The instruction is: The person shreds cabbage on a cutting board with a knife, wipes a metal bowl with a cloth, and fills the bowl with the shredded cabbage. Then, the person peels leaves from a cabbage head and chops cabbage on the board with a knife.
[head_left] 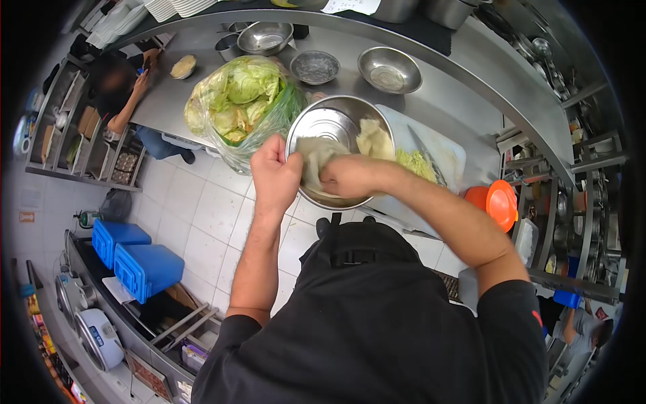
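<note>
A large metal bowl [330,123] is tilted toward me over the near edge of the counter. My left hand [274,168] is closed around its left rim. Inside the bowl, my right hand [346,176] is closed on a pale cloth [374,140], pressing it against the near wall. Part of the cloth is bunched under the fingers, smeared by motion, and part hangs at the right side of the bowl. To the right, a white cutting board [444,145] holds shredded cabbage [416,163] and a knife [425,149].
A plastic bag of cabbage leaves [245,101] stands left of the bowl. Behind are metal bowls [390,69] and a small bowl of pale food [183,67]. An orange container [501,205] is at right, blue bins [148,269] at lower left. Another person [114,87] stands at far left.
</note>
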The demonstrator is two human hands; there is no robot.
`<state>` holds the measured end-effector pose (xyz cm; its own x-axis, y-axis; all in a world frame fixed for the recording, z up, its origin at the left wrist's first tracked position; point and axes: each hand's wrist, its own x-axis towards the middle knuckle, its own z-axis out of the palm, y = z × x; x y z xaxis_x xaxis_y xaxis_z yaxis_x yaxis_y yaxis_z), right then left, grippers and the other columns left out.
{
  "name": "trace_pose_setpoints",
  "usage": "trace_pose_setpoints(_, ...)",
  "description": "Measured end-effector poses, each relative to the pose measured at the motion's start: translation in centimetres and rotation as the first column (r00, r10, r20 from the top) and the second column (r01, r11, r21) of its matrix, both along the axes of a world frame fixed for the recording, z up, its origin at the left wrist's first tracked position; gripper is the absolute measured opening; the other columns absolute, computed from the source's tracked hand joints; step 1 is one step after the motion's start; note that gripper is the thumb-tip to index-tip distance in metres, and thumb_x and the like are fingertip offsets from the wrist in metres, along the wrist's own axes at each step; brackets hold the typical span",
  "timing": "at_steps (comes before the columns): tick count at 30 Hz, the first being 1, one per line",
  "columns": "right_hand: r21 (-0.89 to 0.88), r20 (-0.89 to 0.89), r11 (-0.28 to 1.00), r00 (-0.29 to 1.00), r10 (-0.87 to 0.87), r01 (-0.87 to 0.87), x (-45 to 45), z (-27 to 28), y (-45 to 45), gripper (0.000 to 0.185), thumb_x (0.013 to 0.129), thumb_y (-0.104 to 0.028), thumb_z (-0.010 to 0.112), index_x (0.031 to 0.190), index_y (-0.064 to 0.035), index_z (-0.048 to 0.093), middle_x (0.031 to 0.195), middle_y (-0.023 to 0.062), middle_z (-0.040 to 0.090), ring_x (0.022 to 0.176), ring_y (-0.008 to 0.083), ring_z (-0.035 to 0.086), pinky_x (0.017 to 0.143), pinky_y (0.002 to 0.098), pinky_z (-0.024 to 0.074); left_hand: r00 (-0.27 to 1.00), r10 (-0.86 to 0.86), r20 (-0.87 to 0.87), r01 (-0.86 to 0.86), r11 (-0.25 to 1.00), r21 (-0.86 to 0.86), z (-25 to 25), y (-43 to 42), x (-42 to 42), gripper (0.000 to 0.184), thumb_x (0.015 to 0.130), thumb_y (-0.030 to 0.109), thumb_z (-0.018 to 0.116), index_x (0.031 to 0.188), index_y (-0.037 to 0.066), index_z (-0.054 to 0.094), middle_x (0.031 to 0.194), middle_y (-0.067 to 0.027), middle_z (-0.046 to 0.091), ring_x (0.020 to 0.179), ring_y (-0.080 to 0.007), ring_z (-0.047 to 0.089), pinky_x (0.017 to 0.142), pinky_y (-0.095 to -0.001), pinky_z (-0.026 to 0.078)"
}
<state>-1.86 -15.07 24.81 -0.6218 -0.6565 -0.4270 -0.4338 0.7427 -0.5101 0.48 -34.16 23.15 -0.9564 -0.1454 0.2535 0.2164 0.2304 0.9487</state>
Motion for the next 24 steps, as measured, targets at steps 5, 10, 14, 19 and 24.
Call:
trace_pose_setpoints(5, 0.321, -0.463, 0.947, 0.871, 0.163, -0.006, -0.6, 1.8, 2.0, 0.016, 0.089, -0.016, 0.067, 0.094, -0.0043, 0.078, 0.093, 0.0156, 0.078, 0.090, 0.0352, 0.076, 0.081, 0.0458, 0.0604, 0.996, 0.025, 0.089, -0.026, 1.000, 0.010, -1.3, 0.5, -1.0, 0.024, 0.079, -0.002, 0.060, 0.065, 0.004, 0.041, 0.062, 0.0024, 0.042, 0.063, -0.0075, 0.036, 0.053, -0.0317, 0.031)
trace_pose_setpoints(10, -0.173, -0.715, 0.948, 0.696, 0.066, -0.267, -1.6, -1.5, 0.6, 0.029, 0.089, -0.030, 0.074, 0.108, -0.0092, 0.071, 0.114, 0.0079, 0.060, 0.113, 0.0254, 0.060, 0.094, 0.0416, 0.0548, 0.985, -0.015, 0.172, 0.001, 0.997, 0.081, -0.2, 1.3, -2.2, 0.025, 0.078, -0.002, 0.063, 0.065, 0.005, 0.042, 0.061, 0.0017, 0.043, 0.062, -0.0075, 0.037, 0.052, -0.0319, 0.030)
trace_pose_setpoints(14, 0.208, -0.868, 0.929, 0.381, 0.319, -0.305, -2.2, -3.7, 2.0, 0.025, 0.091, -0.028, 0.066, 0.111, -0.0143, 0.073, 0.117, 0.0030, 0.062, 0.120, 0.0219, 0.057, 0.103, 0.0484, 0.0432, 0.989, -0.050, 0.141, 0.051, 0.999, -0.009, -1.0, 2.2, -1.7, 0.028, 0.077, -0.002, 0.062, 0.064, 0.005, 0.039, 0.060, 0.0000, 0.038, 0.062, -0.0092, 0.034, 0.052, -0.0332, 0.030)
trace_pose_setpoints(19, 0.383, -0.854, 0.915, 0.424, 0.300, 0.125, -2.8, -1.7, 2.0, 0.027, 0.091, -0.024, 0.063, 0.113, -0.0135, 0.076, 0.110, 0.0040, 0.067, 0.115, 0.0246, 0.061, 0.092, 0.0413, 0.0439, 0.999, 0.049, -0.008, -0.050, 0.988, -0.144, 2.0, 3.4, -0.3, 0.028, 0.076, -0.003, 0.061, 0.066, 0.004, 0.036, 0.059, -0.0024, 0.035, 0.060, -0.0110, 0.033, 0.052, -0.0349, 0.031)
trace_pose_setpoints(24, 0.448, -0.773, 0.848, 0.599, 0.208, 0.284, -1.9, -1.5, 1.9, 0.029, 0.093, -0.031, 0.065, 0.104, -0.0097, 0.081, 0.108, 0.0091, 0.073, 0.108, 0.0261, 0.066, 0.087, 0.0434, 0.0476, 0.970, 0.108, -0.216, -0.148, 0.973, -0.179, 3.6, 4.7, 0.6, 0.027, 0.076, -0.004, 0.062, 0.066, 0.003, 0.038, 0.058, -0.0023, 0.037, 0.059, -0.0106, 0.033, 0.051, -0.0343, 0.031)
